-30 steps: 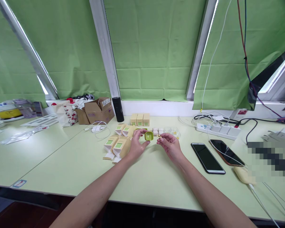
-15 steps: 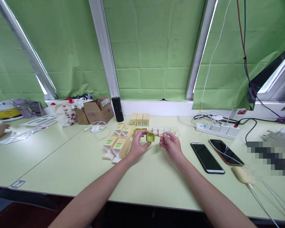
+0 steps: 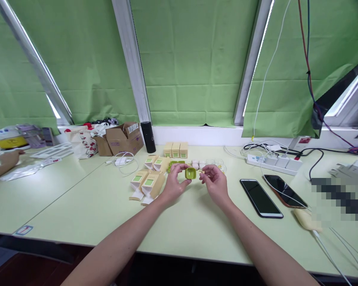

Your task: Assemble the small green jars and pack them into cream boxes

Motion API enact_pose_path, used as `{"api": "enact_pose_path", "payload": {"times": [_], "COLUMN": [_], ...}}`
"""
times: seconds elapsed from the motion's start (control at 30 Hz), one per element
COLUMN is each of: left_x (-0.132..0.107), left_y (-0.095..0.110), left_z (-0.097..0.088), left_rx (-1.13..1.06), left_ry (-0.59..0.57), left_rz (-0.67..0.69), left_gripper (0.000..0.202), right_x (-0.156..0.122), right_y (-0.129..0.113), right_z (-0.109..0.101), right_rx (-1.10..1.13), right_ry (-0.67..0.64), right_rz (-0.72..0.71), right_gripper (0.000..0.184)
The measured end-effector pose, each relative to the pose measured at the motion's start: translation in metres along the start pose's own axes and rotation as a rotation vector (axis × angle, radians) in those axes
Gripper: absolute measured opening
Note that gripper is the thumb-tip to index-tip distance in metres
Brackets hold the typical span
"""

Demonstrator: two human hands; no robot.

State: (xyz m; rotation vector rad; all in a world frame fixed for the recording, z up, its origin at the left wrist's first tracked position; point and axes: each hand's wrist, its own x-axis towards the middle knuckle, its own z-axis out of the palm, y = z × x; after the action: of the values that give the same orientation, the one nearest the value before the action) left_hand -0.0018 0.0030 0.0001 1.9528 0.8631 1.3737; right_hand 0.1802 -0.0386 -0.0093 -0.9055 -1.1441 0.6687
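Observation:
My left hand (image 3: 176, 183) grips a small square green cup (image 3: 190, 173) by its sides, its hollow facing me. Close by on the right, my right hand (image 3: 214, 182) pinches a small pale yellow piece (image 3: 201, 171), whose kind I cannot make out, beside the cup's edge. Behind my hands lie more green cups (image 3: 172, 164), small whitish pieces (image 3: 195, 163) and clear round holders (image 3: 219, 163). Left of my left hand stand several open beige boxes (image 3: 153, 183) with green labels.
Closed beige boxes (image 3: 176, 150) stand in a row at the back, near a black bottle (image 3: 148, 137) and a cardboard box (image 3: 125, 139). On the right lie two phones (image 3: 261, 198), a power strip (image 3: 273, 163) and cables. At the far left a person's arm (image 3: 4, 166) reaches over the table.
My right hand has shifted slightly left, bringing the pale yellow piece nearer to the green cup. The other person's arm at the far left reaches further in.

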Motion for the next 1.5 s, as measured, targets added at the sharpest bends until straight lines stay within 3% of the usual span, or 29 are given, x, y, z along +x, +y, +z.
{"api": "enact_pose_path", "payload": {"times": [0.23,0.37,0.8,1.0,1.5], "left_x": [-0.0023,-0.0035,-0.0048,-0.0053,-0.0059], "left_y": [-0.0028,-0.0022,0.0004,-0.0003,0.0017], "left_z": [0.0014,0.0016,0.0020,0.0025,0.0031], "left_rx": [0.033,0.035,0.059,0.064,0.089], "left_ry": [-0.044,-0.068,-0.090,-0.105,-0.124], "left_rz": [0.057,0.084,0.137,0.150,0.170], "left_gripper": [0.043,0.045,0.049,0.048,0.047], "right_x": [-0.0055,-0.0057,-0.0044,-0.0040,-0.0045], "right_y": [0.0035,0.0051,0.0041,0.0021,-0.0006], "right_z": [-0.0025,-0.0032,-0.0046,-0.0057,-0.0041], "right_rx": [-0.437,-0.618,-0.732,-0.817,-0.897], "right_ry": [-0.127,-0.122,-0.073,-0.040,-0.070], "right_rz": [-0.498,-0.653,-0.756,-0.797,-0.852], "right_gripper": [0.017,0.020,0.024,0.018,0.016]}}
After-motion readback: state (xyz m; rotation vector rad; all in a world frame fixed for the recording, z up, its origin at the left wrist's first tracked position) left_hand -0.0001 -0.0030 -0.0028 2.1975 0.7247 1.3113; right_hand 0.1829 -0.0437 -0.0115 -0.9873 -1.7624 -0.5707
